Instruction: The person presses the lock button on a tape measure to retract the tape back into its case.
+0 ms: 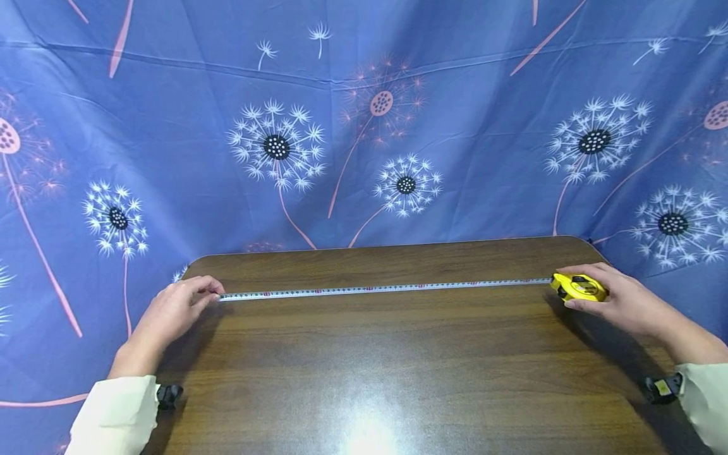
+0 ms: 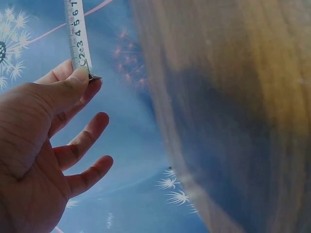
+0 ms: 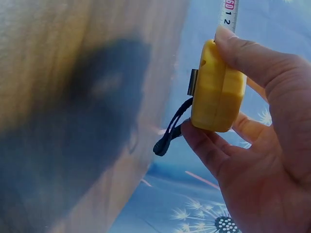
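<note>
A yellow tape measure [image 1: 581,287] is held in the right hand [image 1: 631,300], its thumb and fingers around the case. From the case the white blade [image 1: 370,290] runs out straight to the left, above the table. At its far end the left hand [image 1: 176,309] pinches the blade between thumb and forefinger, just by the metal end hook [image 2: 95,77] in the left wrist view; the other fingers are spread apart. In the right wrist view the thumb lies at the mouth of the case, where the mark 60 shows. A metal belt clip [image 3: 193,82] and a dark strap [image 3: 167,138] are on the case.
Below the blade lies a brown wood-grain table [image 1: 364,354] with rounded far corners. Behind it hangs a blue cloth [image 1: 188,126] with dandelion prints. Both wrists wear dark devices, one [image 1: 169,397] at the left sleeve. Shadows of the arms fall on the table.
</note>
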Demonstrator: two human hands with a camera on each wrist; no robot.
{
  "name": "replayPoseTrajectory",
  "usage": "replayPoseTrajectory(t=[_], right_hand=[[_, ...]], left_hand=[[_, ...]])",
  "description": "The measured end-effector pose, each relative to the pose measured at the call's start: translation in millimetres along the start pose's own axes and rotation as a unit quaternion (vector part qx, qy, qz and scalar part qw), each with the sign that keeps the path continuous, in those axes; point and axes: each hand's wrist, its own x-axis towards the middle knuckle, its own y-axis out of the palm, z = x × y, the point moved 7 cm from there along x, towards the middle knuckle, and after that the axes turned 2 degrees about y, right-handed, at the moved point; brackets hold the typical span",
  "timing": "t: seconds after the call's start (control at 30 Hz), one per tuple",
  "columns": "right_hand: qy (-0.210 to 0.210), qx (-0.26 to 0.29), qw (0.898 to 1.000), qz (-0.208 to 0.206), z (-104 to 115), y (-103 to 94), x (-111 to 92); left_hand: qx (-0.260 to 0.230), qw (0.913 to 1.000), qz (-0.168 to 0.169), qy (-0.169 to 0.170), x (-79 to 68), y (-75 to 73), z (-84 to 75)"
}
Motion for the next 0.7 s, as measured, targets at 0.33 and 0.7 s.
replayPoseTrajectory(t=[0.33, 0.7], right_hand=[[0.003, 0.008, 1.000, 0.003, 4.0, -13.1, 8.0], [-0.005, 0.019, 1.000, -0.015, 5.8, -22.3, 12.2]], left_hand=[[0.009, 0.9997, -0.015, 0.015, 7.4, -12.8, -3.5], [0.010, 0.9997, -0.019, 0.014, 12.3, -23.4, -7.6]])
